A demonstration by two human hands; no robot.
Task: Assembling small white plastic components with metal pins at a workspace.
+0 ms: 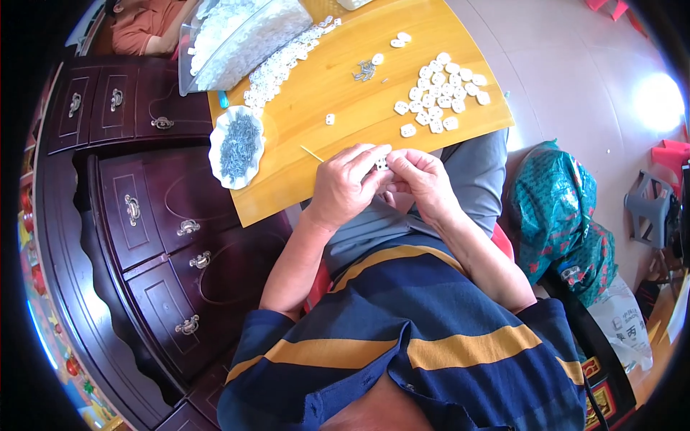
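Note:
Over my lap, just off the near edge of the wooden table point(316, 86), my left hand point(343, 181) and my right hand point(425, 181) meet, both closed. A small white plastic piece with dark holes point(382, 164) shows between their fingertips. My fingers cover most of it. A thin yellow stick point(310, 153) points out past my left hand over the tabletop; I cannot tell whether the hand holds it. One loose square white piece point(330, 119) lies on the table beyond my left hand. To the right, a cluster of rounded white pieces point(440, 93) is spread out.
A scalloped white dish point(218, 154) of small metal screws stands at the table's left edge. Behind it is a clear bin point(188, 65) heaped with white pieces, more spilled alongside. Loose screws point(365, 70) lie mid-table. Dark drawers point(165, 187) flank my left; green bags point(553, 208) my right.

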